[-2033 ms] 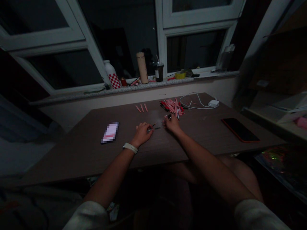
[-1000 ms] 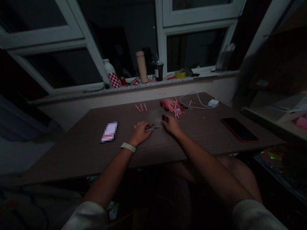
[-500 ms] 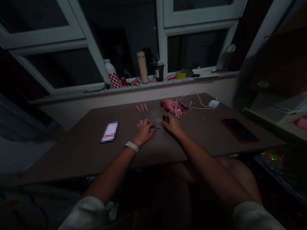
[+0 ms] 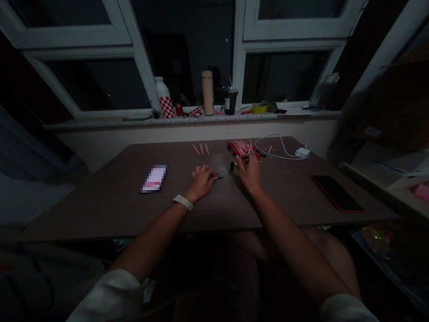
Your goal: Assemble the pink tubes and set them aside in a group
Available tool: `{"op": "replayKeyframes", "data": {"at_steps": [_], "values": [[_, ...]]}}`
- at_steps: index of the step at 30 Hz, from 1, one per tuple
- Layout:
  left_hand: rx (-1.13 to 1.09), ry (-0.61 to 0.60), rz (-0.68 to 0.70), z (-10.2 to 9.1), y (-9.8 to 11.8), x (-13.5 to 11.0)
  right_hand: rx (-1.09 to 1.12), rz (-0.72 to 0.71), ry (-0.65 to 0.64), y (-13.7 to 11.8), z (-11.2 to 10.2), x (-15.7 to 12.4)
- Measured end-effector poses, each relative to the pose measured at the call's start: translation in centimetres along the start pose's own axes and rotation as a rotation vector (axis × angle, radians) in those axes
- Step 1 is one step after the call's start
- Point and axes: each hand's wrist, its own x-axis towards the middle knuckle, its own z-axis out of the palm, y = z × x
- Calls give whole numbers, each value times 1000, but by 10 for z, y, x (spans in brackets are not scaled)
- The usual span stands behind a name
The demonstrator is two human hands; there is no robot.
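Note:
My left hand (image 4: 202, 181) rests on the desk with its fingers pinched on thin, dark, stick-like pieces (image 4: 220, 177). They are too small and dim for me to name exactly. Farther right, my right hand (image 4: 250, 172) is at the near edge of a pile of pink pen-like sticks (image 4: 241, 146), thumb and fingers apart. Its fingertips overlap the pile, so contact is unclear. A small black block-like piece (image 4: 232, 166) is just left of the right thumb. Beyond my left hand, three pink sticks (image 4: 201, 149) lie side by side.
A lit phone (image 4: 154, 179) lies left on the desk (image 4: 161, 219), and a dark tablet-like device (image 4: 337, 193) right. A white charger (image 4: 302, 153) with its cable is behind. On the windowsill stand a checkered bottle (image 4: 165, 99), a beige flask (image 4: 208, 94) and a dark cup (image 4: 230, 102).
My right hand has moved right and away from the left hand, to the pink pile. The black piece that was at its fingertips now shows beside the thumb. The left hand keeps its pinch.

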Motion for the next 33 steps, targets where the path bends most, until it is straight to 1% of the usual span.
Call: {"op": "replayKeyframes", "data": {"at_steps": [2, 4, 5, 8, 11, 12, 14, 19, 26, 30, 33], "values": [[-37, 38, -22, -1, -1, 1, -8, -33, 33, -6, -6, -1], [-78, 72, -43, -3, -1, 2, -22, -62, -17, -12, -9, -4], [-99, 91, -61, -4, -2, 3, -32, -80, -72, -15, -10, -7], [-165, 163, -133, -6, -5, 5, -77, -165, -319, -20, -7, -15], [-237, 228, -174, -7, -11, 6, -174, -210, -557, -22, 0, -21], [-256, 243, -175, -7, -12, 6, -215, -213, -614, -22, 3, -23], [-281, 263, -171, -6, -15, 6, -296, -193, -676, -22, 7, -27], [-311, 264, -136, -1, -16, 6, -440, -112, -683, -22, 13, -31], [-308, 185, -89, -1, -13, 6, -486, -74, -718, -21, 17, -32], [-338, 173, -76, 0, -13, 6, -404, -65, -692, -17, 15, -28], [-401, 172, -38, 2, -15, 7, -205, -70, -646, -13, 16, -24]]}}
